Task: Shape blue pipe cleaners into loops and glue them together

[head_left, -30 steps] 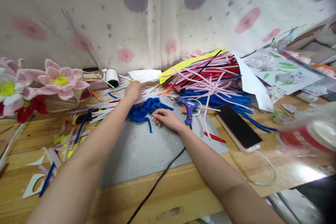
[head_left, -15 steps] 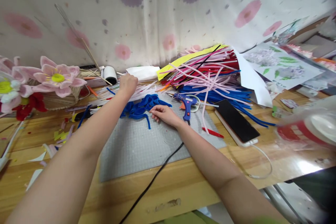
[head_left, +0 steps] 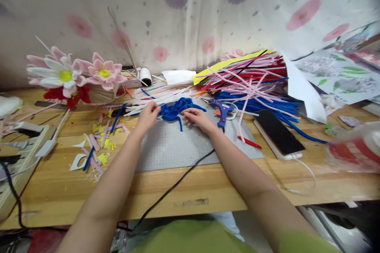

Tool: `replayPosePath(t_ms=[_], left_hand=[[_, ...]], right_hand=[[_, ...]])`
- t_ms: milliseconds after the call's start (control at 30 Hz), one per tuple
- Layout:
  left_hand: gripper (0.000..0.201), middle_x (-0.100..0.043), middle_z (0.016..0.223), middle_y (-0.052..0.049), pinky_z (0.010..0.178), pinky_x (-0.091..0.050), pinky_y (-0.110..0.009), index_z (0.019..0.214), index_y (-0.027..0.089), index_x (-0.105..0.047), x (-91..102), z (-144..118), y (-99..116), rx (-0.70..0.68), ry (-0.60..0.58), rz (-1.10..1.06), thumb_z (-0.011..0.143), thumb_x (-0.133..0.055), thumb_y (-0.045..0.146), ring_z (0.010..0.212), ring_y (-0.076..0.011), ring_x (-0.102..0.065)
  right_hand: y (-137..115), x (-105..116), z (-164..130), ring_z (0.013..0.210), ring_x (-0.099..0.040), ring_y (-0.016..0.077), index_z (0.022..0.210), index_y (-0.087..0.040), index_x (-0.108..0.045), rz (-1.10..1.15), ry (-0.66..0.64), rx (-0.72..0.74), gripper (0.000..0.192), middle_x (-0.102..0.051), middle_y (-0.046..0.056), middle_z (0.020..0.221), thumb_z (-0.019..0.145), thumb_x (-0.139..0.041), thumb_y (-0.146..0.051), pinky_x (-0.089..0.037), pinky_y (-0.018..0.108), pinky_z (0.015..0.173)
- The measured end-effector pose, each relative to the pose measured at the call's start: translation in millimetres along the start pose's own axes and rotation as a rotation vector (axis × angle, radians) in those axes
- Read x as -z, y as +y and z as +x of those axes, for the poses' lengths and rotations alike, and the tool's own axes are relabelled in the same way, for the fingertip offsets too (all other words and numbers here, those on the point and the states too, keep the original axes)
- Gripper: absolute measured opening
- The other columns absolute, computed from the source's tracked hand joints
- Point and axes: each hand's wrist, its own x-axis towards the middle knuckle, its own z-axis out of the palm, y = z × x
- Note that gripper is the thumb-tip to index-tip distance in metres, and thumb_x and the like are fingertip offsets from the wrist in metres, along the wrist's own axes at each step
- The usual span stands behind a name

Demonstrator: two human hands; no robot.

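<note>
A bunch of bent blue pipe cleaners (head_left: 175,107) lies on the grey cutting mat (head_left: 169,146). At its left edge is my left hand (head_left: 149,115), its fingers curled together; whether anything is between them is hidden. My right hand (head_left: 197,119) rests just right of the bunch, thumb and fingertips drawn together in a pinch. What that pinch holds, if anything, is too small to make out. Beyond my right hand lies a blue glue gun (head_left: 224,111) on its side. White pipe cleaners (head_left: 166,97) are strewn behind the blue bunch.
Pink, red and blue pipe cleaners (head_left: 252,87) spill from a paper wrap behind the glue gun. A phone (head_left: 279,132) and red pen (head_left: 249,142) lie right. Scraps (head_left: 101,146), fuzzy flowers (head_left: 67,75) and a power strip (head_left: 26,154) are left. A black cable (head_left: 175,185) crosses the mat.
My left hand has come back from the far side of the mat to the left of the blue bunch. My right hand stays beside it. The view has shifted left.
</note>
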Motion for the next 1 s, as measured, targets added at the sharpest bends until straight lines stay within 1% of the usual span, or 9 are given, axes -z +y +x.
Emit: replayPosePath(t_ms=[100,167,233,300,467,567,700,867,1000], left_hand=[[0.015,-0.041,0.058,0.005,0.056,-0.031,-0.023,0.068,0.019,-0.045,-29.1,-36.2,-6.9,-0.011,0.005,-0.193,0.079,-0.048,0.028,0.056,-0.0103,-0.039],[0.018,-0.04,0.056,0.005,0.055,-0.03,-0.023,0.066,0.019,-0.044,-43.0,-51.2,-6.2,-0.014,0.002,-0.23,0.08,-0.047,0.03,0.054,-0.0099,-0.038],[0.019,-0.04,0.055,0.005,0.055,-0.03,-0.023,0.066,0.019,-0.046,-49.3,-59.3,-4.5,-0.029,-0.024,-0.226,0.08,-0.047,0.032,0.054,-0.0099,-0.038],[0.019,-0.044,0.057,0.004,0.057,-0.032,-0.024,0.07,0.018,-0.051,-49.0,-62.9,-4.4,-0.055,-0.056,-0.226,0.081,-0.046,0.033,0.056,-0.0106,-0.041],[0.027,-0.063,0.078,-0.002,0.07,-0.04,-0.026,0.086,0.017,-0.064,-38.3,-67.8,-13.9,-0.096,-0.106,-0.189,0.083,-0.043,0.034,0.074,-0.0142,-0.054],[0.029,-0.068,0.087,-0.004,0.077,-0.043,-0.028,0.088,0.017,-0.066,-34.9,-71.0,-18.6,-0.1,-0.108,-0.194,0.082,-0.045,0.035,0.082,-0.0162,-0.058],[0.031,-0.068,0.102,-0.005,0.086,-0.043,-0.03,0.098,0.019,-0.066,-33.2,-72.8,-19.6,-0.155,-0.154,-0.151,0.084,-0.043,0.033,0.094,-0.0174,-0.06],[0.03,-0.069,0.102,-0.006,0.09,-0.042,-0.031,0.096,0.018,-0.068,-32.1,-72.3,-18.7,-0.158,-0.167,-0.173,0.083,-0.044,0.03,0.098,-0.0179,-0.06],[0.028,-0.069,0.101,-0.007,0.091,-0.042,-0.032,0.093,0.017,-0.068,-30.7,-71.6,-17.8,-0.164,-0.199,-0.207,0.082,-0.045,0.029,0.098,-0.0181,-0.061]], right_hand=[[-4.9,-12.0,-7.0,0.069,-0.062,0.0085,0.104,-0.022,-0.058,0.117,-0.074,0.012,0.036,-0.068,0.003,0.095,0.07,-0.067,-0.032,-0.05,0.02,0.058],[-5.0,-20.7,-10.5,0.073,-0.063,0.0093,0.098,-0.021,-0.06,0.149,-0.075,0.033,0.032,-0.068,0.003,0.094,0.07,-0.068,-0.034,-0.051,0.02,0.062],[-1.3,-27.0,-12.3,0.069,-0.062,0.0087,0.084,-0.018,-0.061,0.168,-0.019,0.057,0.024,-0.069,0.003,0.085,0.071,-0.066,-0.038,-0.051,0.02,0.061],[4.6,-29.6,-13.0,0.065,-0.061,0.0079,0.076,-0.017,-0.059,0.208,0.049,0.066,0.024,-0.068,0.002,0.078,0.072,-0.065,-0.041,-0.051,0.02,0.06],[13.8,-25.0,-13.6,0.062,-0.061,0.008,0.074,-0.017,-0.057,0.304,0.189,0.075,0.023,-0.065,0.0,0.066,0.071,-0.066,-0.039,-0.051,0.02,0.06],[12.9,-22.8,-14.6,0.063,-0.062,0.0085,0.074,-0.017,-0.057,0.296,0.181,0.066,0.021,-0.065,0.0,0.067,0.074,-0.064,-0.038,-0.052,0.021,0.061],[10.8,-22.6,-16.3,0.063,-0.061,0.0085,0.073,-0.018,-0.056,0.244,0.186,0.032,0.02,-0.064,0.0,0.067,0.076,-0.061,-0.037,-0.052,0.023,0.064],[8.8,-19.9,-16.5,0.061,-0.06,0.0085,0.072,-0.017,-0.057,0.25,0.147,-0.023,0.018,-0.064,0.001,0.066,0.079,-0.06,-0.033,-0.053,0.024,0.067],[6.4,-18.0,-16.9,0.056,-0.06,0.0082,0.071,-0.016,-0.058,0.277,0.128,-0.053,0.016,-0.063,0.001,0.062,0.08,-0.059,-0.029,-0.053,0.022,0.063]])
